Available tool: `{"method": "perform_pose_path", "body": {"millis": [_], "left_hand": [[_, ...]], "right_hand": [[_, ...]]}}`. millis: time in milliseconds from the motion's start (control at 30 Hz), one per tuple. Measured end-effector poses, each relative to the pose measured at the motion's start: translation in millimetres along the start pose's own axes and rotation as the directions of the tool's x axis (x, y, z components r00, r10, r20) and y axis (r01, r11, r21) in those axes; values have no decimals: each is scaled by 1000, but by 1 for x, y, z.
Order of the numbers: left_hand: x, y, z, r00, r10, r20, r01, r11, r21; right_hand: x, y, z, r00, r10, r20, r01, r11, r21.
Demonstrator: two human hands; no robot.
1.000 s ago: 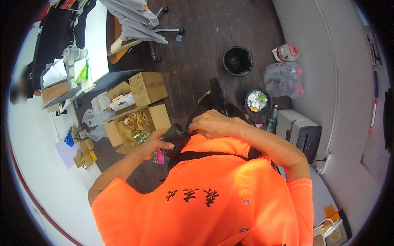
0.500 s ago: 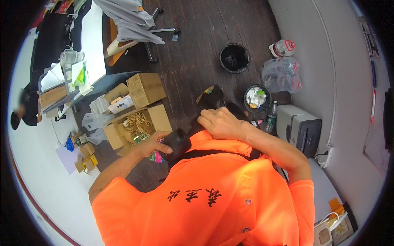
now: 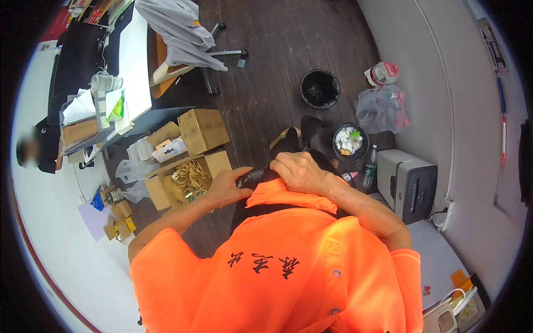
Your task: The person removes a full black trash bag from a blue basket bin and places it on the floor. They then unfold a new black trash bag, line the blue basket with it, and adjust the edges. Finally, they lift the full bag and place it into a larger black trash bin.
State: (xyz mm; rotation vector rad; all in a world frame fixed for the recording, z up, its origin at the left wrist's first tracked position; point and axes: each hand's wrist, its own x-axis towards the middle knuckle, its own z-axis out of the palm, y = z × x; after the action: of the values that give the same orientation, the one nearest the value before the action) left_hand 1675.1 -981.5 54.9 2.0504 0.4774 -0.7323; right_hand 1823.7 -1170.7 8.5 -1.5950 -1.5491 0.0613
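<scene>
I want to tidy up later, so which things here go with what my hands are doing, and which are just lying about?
With your hands:
left hand, holding a black item
right hand, against the orange shirt; grip unclear

Seemingly lying about:
open cardboard box
farther black bin
bin of white scraps
plastic bottle by the grey machine
</scene>
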Motion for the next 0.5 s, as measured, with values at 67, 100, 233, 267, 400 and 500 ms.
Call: {"method": "perform_pose_path", "body": {"millis": [67,100,233,267,400,500], "left_hand": [[7,6,-3,993,100,66,-84,974,-210],[17,14,-12,977,126,173,-92,976,-197],[38,12,-17,893,-17,449,275,811,-517],[42,4,-12,846,-79,527,439,665,-605],[30,-8,11,726,103,680,685,-23,-728],[41,16,-1,739,-146,658,663,327,-673]], "right_hand": [[-2,-1,1,1000,10,-27,-10,1000,11],[-2,-2,3,999,14,-38,-13,1000,17],[-3,-8,-4,999,-3,-34,4,1000,30],[-3,-10,-6,999,-8,-41,9,1000,23],[-3,-11,-11,992,25,-125,-18,998,55],[-19,-8,-15,994,98,-52,-97,995,28]]}}
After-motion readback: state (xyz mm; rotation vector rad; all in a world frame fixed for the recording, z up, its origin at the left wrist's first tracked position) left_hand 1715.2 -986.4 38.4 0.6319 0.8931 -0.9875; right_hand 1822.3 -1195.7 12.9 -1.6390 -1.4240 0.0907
